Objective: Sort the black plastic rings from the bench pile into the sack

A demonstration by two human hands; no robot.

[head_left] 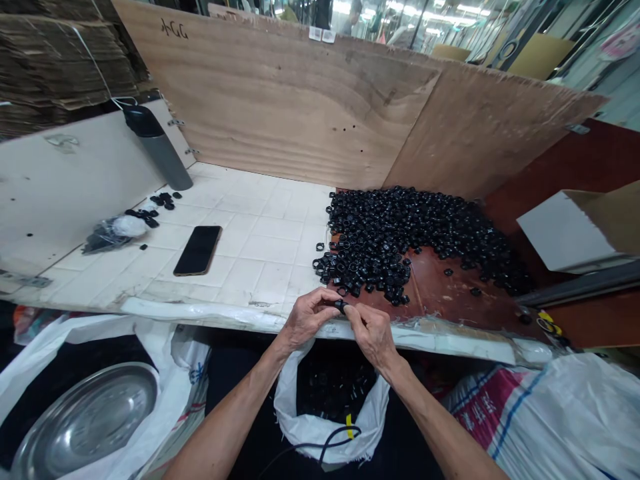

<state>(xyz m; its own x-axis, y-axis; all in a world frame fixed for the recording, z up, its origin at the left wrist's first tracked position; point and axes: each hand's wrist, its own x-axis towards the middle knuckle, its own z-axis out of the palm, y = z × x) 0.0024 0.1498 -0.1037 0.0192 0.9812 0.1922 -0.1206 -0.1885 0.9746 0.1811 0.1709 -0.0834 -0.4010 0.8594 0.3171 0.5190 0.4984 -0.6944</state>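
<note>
The left hand [309, 319] and right hand [371, 335] are both pinching a small black plastic ring [341, 306], just above the white-wrapped bench edge [210, 315].

Plywood boards [280, 100] stand along the far edge of the white-tiled counter [260, 233], with a cream hinged panel [65, 187] at its left. Flattened cardboard [60, 67] is stacked at far left, a dark red panel [565, 173] sits right, and bright ceiling lights [450, 10] shine beyond glass partitions [495, 27] in the distance.
</note>
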